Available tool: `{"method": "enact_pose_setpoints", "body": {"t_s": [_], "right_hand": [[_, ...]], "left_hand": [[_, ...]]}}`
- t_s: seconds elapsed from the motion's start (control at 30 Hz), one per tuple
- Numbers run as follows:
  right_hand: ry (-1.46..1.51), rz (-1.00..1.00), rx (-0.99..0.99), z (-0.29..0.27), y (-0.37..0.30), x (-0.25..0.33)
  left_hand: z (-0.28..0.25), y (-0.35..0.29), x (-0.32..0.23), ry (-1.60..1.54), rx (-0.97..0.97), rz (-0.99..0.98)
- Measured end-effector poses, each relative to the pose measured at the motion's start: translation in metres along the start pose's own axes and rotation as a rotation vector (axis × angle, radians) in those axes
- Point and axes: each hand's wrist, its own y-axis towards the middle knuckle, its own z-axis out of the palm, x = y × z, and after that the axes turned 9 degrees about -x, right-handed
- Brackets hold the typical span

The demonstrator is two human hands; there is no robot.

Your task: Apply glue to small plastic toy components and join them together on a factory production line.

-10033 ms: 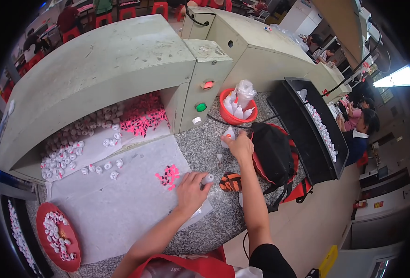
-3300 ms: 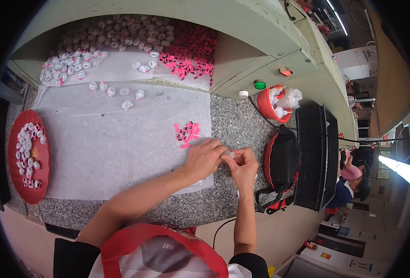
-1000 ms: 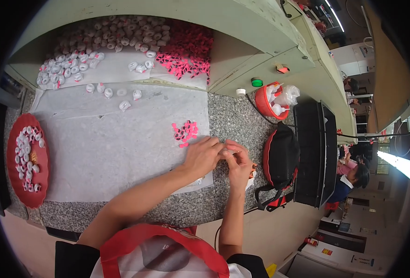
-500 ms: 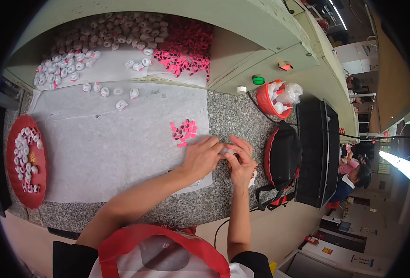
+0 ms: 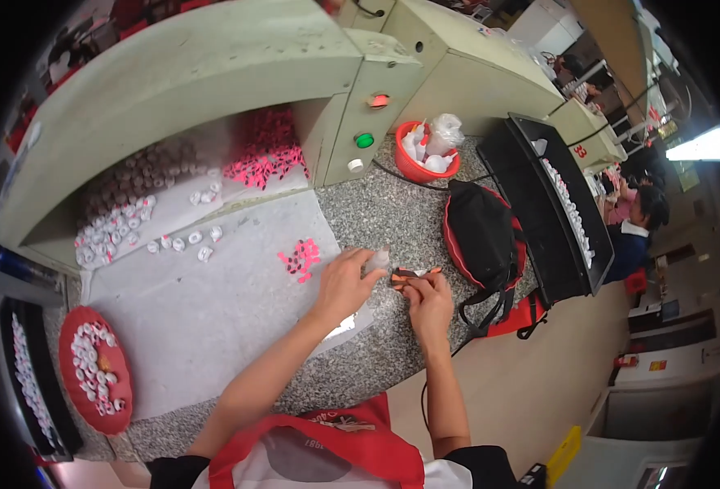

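My left hand (image 5: 347,284) is closed around a small translucent whitish bottle (image 5: 379,261) with a thin tip, held over the right side of the bench. Just right of it, my right hand (image 5: 430,303) pinches a small orange-and-black object (image 5: 413,275) at the granite surface; its exact kind does not show. To the left of my left hand lies a scatter of small pink and dark pieces (image 5: 300,259) on the white sheet (image 5: 205,326). Several small white ring-like parts (image 5: 195,239) stand along the sheet's far edge.
A pale green machine housing (image 5: 213,65) arches over heaped white parts and pink pieces (image 5: 266,151). At left are a red tray (image 5: 71,367) and a black tray (image 5: 65,436). A red bucket (image 5: 425,173) of bottles, black bag (image 5: 480,232) and black bin (image 5: 539,285) stand at right.
My hands have moved apart; before, they met over the work. The orange-and-black object now shows by my right hand, the bottle in my left. The view has turned and shifted.
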Motion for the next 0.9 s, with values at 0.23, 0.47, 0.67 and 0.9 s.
{"method": "enact_pose_setpoints", "body": {"t_s": [0.23,0.47,0.67,0.9], "right_hand": [[1.211,0.806,0.051,-0.036,0.039,0.001],[1.351,0.388,0.599,-0.048,0.065,0.015],[1.083,0.503,0.089,-0.037,0.058,0.028],[1.174,0.724,-0.199,-0.018,0.057,-0.015]], "left_hand": [[-0.017,0.002,-0.021,-0.448,0.395,-0.347],[-0.040,0.010,-0.044,-0.721,0.795,-0.316],[-0.024,0.002,-0.059,-0.513,0.489,-0.380],[-0.030,0.010,-0.082,-0.708,0.571,-0.392]]}}
